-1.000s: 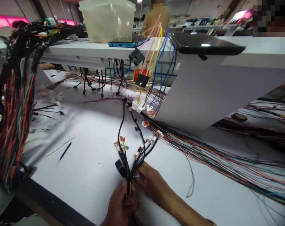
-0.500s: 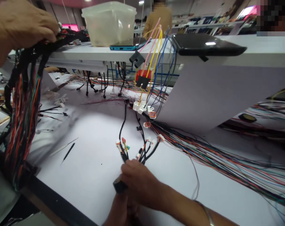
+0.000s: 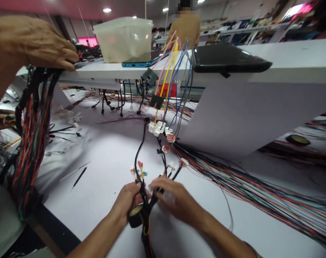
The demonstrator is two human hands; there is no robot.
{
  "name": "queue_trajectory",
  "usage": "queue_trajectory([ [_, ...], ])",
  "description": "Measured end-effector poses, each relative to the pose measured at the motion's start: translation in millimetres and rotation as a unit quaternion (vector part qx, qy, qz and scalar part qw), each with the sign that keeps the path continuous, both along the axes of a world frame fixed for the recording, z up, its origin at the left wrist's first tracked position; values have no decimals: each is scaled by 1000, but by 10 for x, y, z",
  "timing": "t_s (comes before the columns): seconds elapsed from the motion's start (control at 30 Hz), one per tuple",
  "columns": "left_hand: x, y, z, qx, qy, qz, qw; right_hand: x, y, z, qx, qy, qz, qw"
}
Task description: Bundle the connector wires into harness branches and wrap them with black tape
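Head view: the left hand (image 3: pixel 126 202) has its fingers (image 3: pixel 130 195) wrapped around a black-sleeved wire harness (image 3: pixel 143 193) above the front edge of the bench (image 3: pixel 98 182), with a roll of black tape (image 3: pixel 136 216) against the harness just below them. The right hand (image 3: pixel 177 200) is blurred, its fingers (image 3: pixel 163 184) spread right by the harness branches; whether they grip anything, I cannot tell. Up the bench, the harness reaches white connectors (image 3: pixel 155 127) and an orange connector (image 3: pixel 170 138), below yellow, pink and blue wires (image 3: pixel 170 79) hanging from a raised shelf (image 3: pixel 98 73). A multicoloured wire bundle (image 3: pixel 246 182) fans out toward the right edge. At the left edge, another person's hand (image 3: pixel 36 43) rests above a thick wire bundle (image 3: pixel 33 143). A plastic tub (image 3: pixel 123 41), a phone (image 3: pixel 143 64) and a tablet (image 3: pixel 227 59) sit on the shelf.
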State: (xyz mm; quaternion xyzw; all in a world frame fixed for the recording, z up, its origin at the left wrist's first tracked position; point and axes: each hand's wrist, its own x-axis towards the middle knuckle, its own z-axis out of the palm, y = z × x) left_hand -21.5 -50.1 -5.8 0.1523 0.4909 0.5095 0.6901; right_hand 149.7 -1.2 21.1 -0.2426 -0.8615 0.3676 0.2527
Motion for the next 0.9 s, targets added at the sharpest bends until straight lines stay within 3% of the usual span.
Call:
queue_trajectory([
  [0.1,115,-10,-41,75,-7,26,997,-123,384,64,-88,-98,-99,986],
  [0.17,146,-39,-24,103,-22,23,994,-250,594,39,-156,-152,-91,972],
  [0.27,152,-67,19,114,-54,5,992,-418,775,-37,-254,-133,-43,957],
  [0.37,165,-70,20,114,-104,-4,988,-515,801,-96,-338,-70,-25,938],
  [0.5,198,-52,-53,98,-142,15,985,-593,709,-148,-400,26,-69,914],
  [0.6,205,-37,-114,107,-131,-11,986,-626,683,-169,-433,77,-100,893],
  [0.73,199,-35,-155,117,-124,-62,983,-659,760,-165,-473,89,-92,872],
  [0.9,166,-53,-124,118,-133,-78,981,-725,804,-185,-486,87,-81,866],
])
